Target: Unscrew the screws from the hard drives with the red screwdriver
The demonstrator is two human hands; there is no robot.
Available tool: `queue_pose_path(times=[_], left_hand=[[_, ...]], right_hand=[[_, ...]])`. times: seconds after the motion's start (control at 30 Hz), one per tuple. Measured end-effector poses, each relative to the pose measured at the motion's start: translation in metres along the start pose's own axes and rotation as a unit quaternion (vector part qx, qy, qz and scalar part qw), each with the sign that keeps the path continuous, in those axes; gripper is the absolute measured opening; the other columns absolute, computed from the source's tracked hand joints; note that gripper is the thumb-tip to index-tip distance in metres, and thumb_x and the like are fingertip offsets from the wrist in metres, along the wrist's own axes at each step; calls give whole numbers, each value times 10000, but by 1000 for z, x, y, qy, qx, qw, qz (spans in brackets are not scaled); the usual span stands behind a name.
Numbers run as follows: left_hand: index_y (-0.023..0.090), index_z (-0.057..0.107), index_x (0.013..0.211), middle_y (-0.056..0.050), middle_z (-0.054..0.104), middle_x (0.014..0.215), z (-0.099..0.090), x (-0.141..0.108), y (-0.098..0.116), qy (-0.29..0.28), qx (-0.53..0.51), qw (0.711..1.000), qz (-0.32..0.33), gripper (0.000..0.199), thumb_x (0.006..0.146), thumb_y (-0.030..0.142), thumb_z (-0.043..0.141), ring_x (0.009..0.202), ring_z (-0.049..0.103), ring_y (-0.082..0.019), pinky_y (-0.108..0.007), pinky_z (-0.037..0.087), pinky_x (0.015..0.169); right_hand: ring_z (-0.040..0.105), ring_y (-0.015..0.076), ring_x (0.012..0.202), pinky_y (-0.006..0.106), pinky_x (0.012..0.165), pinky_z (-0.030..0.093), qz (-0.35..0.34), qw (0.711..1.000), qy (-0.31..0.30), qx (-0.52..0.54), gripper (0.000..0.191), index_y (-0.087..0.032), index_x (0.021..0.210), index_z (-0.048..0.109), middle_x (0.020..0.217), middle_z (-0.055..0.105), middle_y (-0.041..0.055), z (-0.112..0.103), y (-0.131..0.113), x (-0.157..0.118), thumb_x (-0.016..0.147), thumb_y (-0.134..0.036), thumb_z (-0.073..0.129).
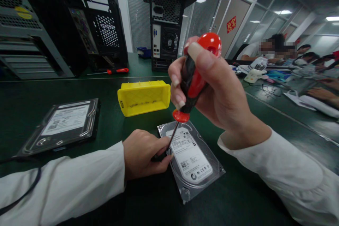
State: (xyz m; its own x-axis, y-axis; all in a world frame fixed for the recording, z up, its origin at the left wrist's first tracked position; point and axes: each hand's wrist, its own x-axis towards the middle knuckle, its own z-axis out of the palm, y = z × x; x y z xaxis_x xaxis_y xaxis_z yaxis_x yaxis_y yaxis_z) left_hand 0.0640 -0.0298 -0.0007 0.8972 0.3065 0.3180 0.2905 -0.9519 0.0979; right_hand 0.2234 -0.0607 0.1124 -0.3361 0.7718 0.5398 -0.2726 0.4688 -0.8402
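Note:
My right hand [219, 88] is wrapped round the red and black handle of a screwdriver [190, 88]. Its metal shaft slants down to the left, and the tip ends by the fingers of my left hand [144, 152]. That hand is closed in a pinch at the left edge of a hard drive [192, 155], with something small and dark between thumb and fingers that I cannot make out. The drive lies on the table, white label up. Whether the tip touches the drive or the dark piece is hidden by my fingers.
A second hard drive [69, 122] lies at the left. Behind my hands stands a yellow bin [144, 99] with small screws inside. Farther back are another screwdriver [118, 71], a black computer case [166, 31] and open cases at the left. People sit along the tables at right.

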Motion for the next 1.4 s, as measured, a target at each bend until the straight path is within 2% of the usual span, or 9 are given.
queue_pose_path(times=[0.1,0.27,0.53,0.7,0.77,0.87,0.93,1.17,1.4], left_hand=[[201,428,652,42,534,491,0,0,0,2,0,1000,0,182,802,302,446,407,507,-128,-255,238,416],[197,445,665,40,549,499,0,0,0,6,8,1000,2,172,801,302,443,409,513,-123,-256,233,418],[200,445,662,43,542,490,1,0,-1,14,6,1000,6,168,797,299,447,406,518,-130,-254,251,412],[203,430,645,44,537,484,1,0,-1,15,4,1000,6,170,784,297,449,401,505,-125,-247,251,404],[204,433,647,42,536,484,1,0,-1,14,3,1000,5,169,784,301,448,400,501,-126,-247,249,403],[202,440,658,40,540,491,1,0,-1,13,3,1000,3,166,786,306,453,404,502,-128,-252,246,411],[202,442,661,41,539,495,1,0,-1,11,-1,1000,3,166,787,309,460,407,503,-130,-254,246,416],[201,448,661,42,537,501,0,0,0,2,-12,1000,-2,163,787,303,465,414,509,-135,-256,251,418],[199,450,668,43,538,500,0,0,0,5,-3,1000,1,163,793,303,456,415,514,-130,-259,244,426]], right_hand=[[476,67,538,201,565,431,8,1000,-1,2,142,-215,904,417,723,467,-32,-2,0,0,904,-135,299],[473,114,590,274,618,449,-27,997,-67,14,377,-173,1144,424,742,461,8,0,-2,-1,939,-296,132],[557,98,698,249,669,504,-5,999,-7,32,151,-185,920,424,906,525,10,6,-4,-3,863,-87,324],[475,47,539,168,544,434,-16,999,-8,41,108,-205,890,423,739,496,-36,6,0,-4,862,-105,393],[453,56,532,174,547,435,4,999,-1,41,179,-212,920,449,710,465,-31,6,-1,-5,914,-159,278],[457,87,562,214,582,451,12,999,-10,34,477,-200,1058,479,722,456,-2,6,-5,-4,944,-315,30],[463,95,582,231,618,458,10,999,-22,30,520,-186,1110,467,731,458,0,6,-6,-3,941,-353,5],[526,103,617,243,660,477,28,998,3,52,406,-190,929,504,791,498,11,3,-3,-2,944,-264,106],[555,85,615,218,600,484,9,998,-19,60,86,-200,862,456,842,541,-8,1,0,-2,897,-207,378]])
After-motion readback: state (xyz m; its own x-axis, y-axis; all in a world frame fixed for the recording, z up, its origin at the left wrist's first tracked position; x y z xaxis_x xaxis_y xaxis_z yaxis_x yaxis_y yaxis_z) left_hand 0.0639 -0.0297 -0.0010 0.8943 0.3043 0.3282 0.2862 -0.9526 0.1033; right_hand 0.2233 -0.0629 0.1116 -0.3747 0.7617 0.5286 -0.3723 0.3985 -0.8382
